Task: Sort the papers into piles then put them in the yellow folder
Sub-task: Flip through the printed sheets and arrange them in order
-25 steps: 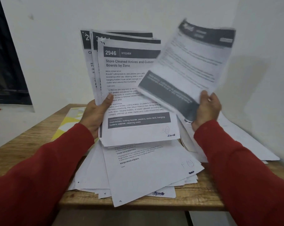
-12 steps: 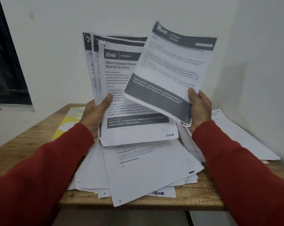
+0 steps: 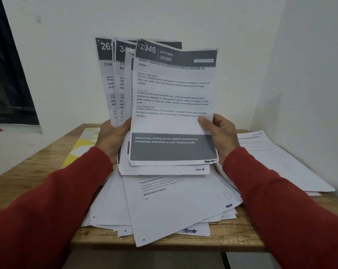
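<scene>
I hold a fanned stack of printed papers upright above the table. My left hand grips the stack's left lower edge. My right hand pinches the front sheet, headed "2946 KITCHEN", at its right edge, pressed flat against the stack. Below them a messy pile of papers lies on the wooden table. The yellow folder lies flat at the left, partly hidden by my left hand and the papers.
Another pile of papers lies on the table at the right, against the white side wall. White walls close the back and right. A dark window frame stands at the far left. The table's front edge runs under the messy pile.
My right hand has brought its single sheet leftward from the right side and laid it on the front of the stack held in my left hand.
</scene>
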Demonstrator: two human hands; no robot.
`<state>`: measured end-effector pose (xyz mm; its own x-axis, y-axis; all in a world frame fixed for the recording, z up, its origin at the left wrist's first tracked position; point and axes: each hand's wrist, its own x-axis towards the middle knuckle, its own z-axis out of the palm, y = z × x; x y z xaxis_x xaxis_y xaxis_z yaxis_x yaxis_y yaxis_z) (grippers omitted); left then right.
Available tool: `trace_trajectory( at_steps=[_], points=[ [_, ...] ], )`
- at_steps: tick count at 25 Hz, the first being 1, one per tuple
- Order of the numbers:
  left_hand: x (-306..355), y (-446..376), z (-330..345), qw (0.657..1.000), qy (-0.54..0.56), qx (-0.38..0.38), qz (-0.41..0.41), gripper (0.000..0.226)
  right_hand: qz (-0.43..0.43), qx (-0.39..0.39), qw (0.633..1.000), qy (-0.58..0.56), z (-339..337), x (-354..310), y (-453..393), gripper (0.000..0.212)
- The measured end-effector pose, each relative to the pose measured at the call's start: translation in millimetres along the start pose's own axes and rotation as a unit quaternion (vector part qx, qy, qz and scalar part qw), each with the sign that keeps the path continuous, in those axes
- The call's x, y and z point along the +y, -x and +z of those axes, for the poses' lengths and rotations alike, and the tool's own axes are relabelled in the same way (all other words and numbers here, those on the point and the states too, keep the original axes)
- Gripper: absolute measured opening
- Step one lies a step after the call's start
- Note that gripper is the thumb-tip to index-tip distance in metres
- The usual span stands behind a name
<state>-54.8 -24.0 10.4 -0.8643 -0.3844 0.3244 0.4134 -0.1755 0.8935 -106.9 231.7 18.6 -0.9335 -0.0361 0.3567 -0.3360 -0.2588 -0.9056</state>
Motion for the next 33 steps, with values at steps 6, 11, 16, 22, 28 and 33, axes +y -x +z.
trace_trajectory(
  at_steps=[6,11,16,22,28,33],
  points=[
    [-1,-3,-1,1.000,0.015,-0.006,0.001,0.017,-0.010,0.066,0.998,-0.011,-8,-3,-7,0.007],
    [0,-2,0,0.999,0.035,0.000,-0.004,0.016,-0.016,0.118,0.992,-0.044,-20,-5,-15,0.008],
    [1,-1,1,0.999,0.039,0.006,-0.008,0.017,-0.014,0.232,0.961,-0.149,-49,-17,-23,0.011],
    [0,-2,0,0.999,0.040,0.008,-0.017,0.023,-0.014,0.201,0.969,-0.145,-38,-15,-21,0.016],
    [0,-3,0,0.999,0.036,0.004,-0.014,0.025,-0.015,0.151,0.971,-0.187,-30,-18,-19,0.019],
    [-3,-3,-2,1.000,0.024,0.001,-0.017,0.035,-0.019,0.198,0.962,-0.185,-25,-14,-23,0.006]
  ],
)
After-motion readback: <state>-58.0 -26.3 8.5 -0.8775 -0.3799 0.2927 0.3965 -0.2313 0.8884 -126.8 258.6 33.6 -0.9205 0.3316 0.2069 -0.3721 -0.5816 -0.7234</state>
